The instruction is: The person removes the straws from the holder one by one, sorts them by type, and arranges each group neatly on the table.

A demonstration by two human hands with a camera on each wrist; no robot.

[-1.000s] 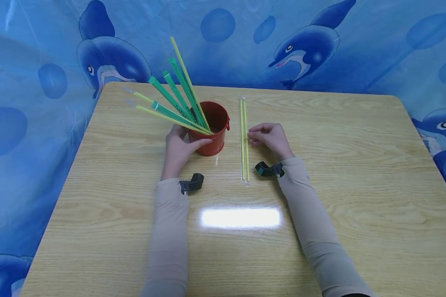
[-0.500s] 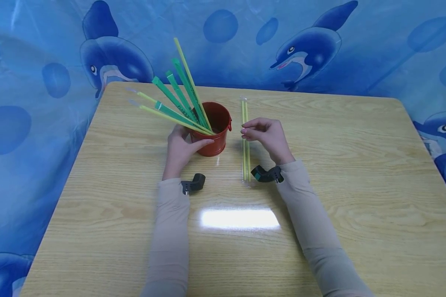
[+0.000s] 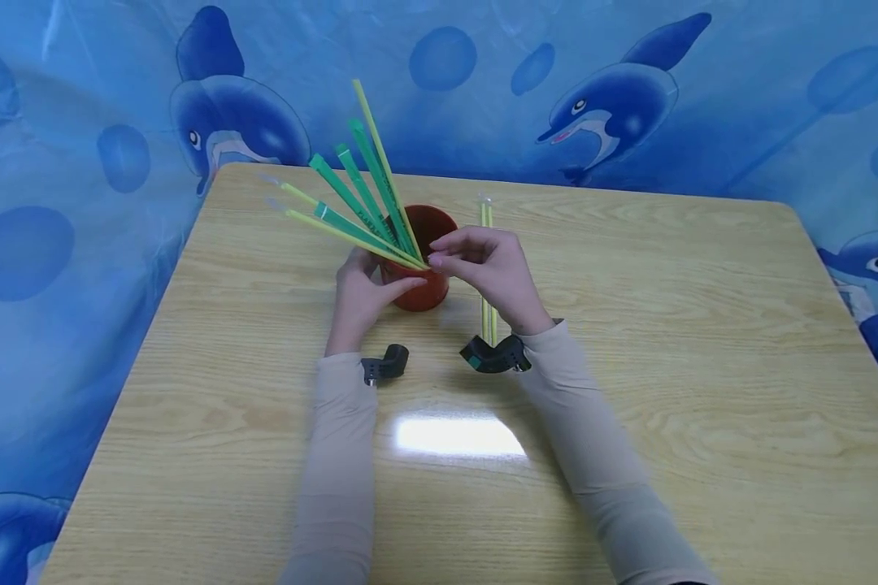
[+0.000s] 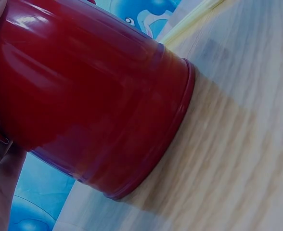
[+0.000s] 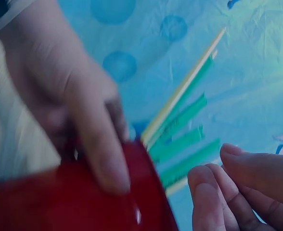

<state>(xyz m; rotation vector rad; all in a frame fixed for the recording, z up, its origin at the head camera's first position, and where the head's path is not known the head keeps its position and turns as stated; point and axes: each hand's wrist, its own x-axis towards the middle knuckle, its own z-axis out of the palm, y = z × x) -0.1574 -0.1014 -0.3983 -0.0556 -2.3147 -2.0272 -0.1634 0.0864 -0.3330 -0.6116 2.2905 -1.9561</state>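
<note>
My left hand (image 3: 361, 294) grips a small red metal bucket (image 3: 422, 295) standing on the table, with the thumb along its near side. In the left wrist view the bucket's wall (image 4: 88, 96) fills much of the picture. Yellow straws (image 3: 369, 122) and green paper-wrapped straws (image 3: 336, 180) lean out of it toward the back left. My right hand (image 3: 486, 268) is over the bucket's right rim, fingertips near the straws' lower ends. In the right wrist view a gap shows between right thumb and fingers (image 5: 206, 197), with nothing held. Two yellow straws (image 3: 488, 321) in clear wrap lie beneath the right hand, partly hidden.
The wooden table (image 3: 227, 447) carries a bright light reflection near its front. Behind it hangs a blue sheet (image 3: 475, 146) printed with dolphins. Small black wrist cameras (image 3: 386, 364) sit on both wrists.
My right hand has moved left from beside the two straws on the table, across them, to the bucket's rim. Those straws stay on the table. The left hand keeps its hold on the bucket.
</note>
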